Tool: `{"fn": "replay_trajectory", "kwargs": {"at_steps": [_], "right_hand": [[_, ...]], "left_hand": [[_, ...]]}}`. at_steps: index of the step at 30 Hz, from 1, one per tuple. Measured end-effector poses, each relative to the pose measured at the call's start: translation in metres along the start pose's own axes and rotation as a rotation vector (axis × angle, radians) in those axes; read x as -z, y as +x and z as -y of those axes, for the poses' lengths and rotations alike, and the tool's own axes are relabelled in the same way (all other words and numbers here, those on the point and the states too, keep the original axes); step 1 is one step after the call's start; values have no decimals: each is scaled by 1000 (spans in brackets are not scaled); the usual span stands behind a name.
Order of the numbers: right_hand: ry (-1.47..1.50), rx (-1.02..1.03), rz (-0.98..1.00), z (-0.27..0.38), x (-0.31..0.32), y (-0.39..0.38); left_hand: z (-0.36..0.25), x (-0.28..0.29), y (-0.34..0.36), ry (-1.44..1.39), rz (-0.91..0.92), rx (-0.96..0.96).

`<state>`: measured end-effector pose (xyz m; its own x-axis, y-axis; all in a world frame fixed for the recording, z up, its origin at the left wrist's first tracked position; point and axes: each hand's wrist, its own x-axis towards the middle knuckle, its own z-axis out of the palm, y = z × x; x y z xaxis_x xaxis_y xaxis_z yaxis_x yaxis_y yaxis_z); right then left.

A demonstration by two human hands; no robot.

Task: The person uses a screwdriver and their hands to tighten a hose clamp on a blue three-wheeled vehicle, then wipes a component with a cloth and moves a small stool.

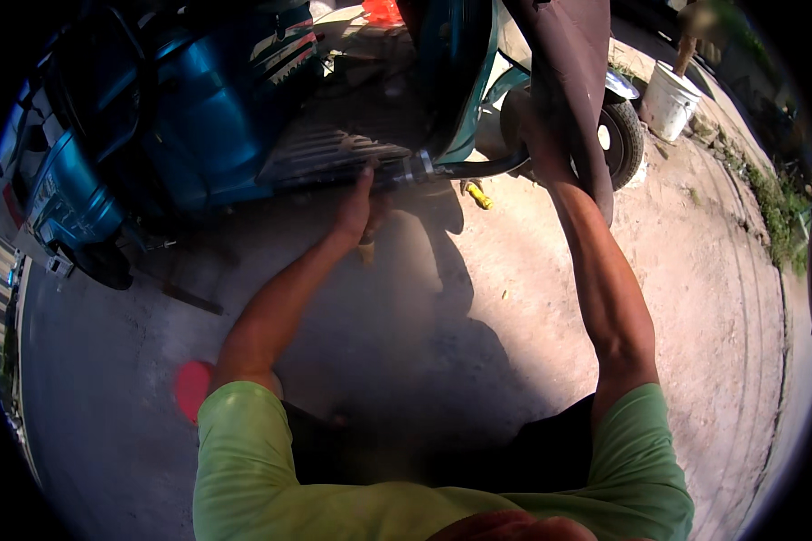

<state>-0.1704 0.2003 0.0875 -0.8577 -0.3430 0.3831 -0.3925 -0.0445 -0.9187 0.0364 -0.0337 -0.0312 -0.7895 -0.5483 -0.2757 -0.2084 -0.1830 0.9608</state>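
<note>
The left hand touches the tube along the vehicle's lower edge, perhaps steadying it; the right hand is shaded beside the wheel. Whether either hand's fingers pinch, I cannot tell.

Right hand: fingers indistinct in shadow | wheel: partly behind brown sheet | blue vehicle: cut off by top edge | red object: likewise cut off, kind unclear

L hand fwd nr ctr, 1 digit pointing up; L forearm angled up & inward; R arm extended farther fwd, slightly bent; R hand in shadow, grip unclear
</note>
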Motion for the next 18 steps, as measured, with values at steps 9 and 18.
{"fn": "replay_trajectory", "kwargs": {"at_steps": [9, 18], "right_hand": [[-339, 214, -121, -30, -5, 18], [-245, 51, -18, -2, -3, 3]], "left_hand": [[6, 4, 4, 44, 59, -34], [16, 6, 20, 80, 8, -32]]}}
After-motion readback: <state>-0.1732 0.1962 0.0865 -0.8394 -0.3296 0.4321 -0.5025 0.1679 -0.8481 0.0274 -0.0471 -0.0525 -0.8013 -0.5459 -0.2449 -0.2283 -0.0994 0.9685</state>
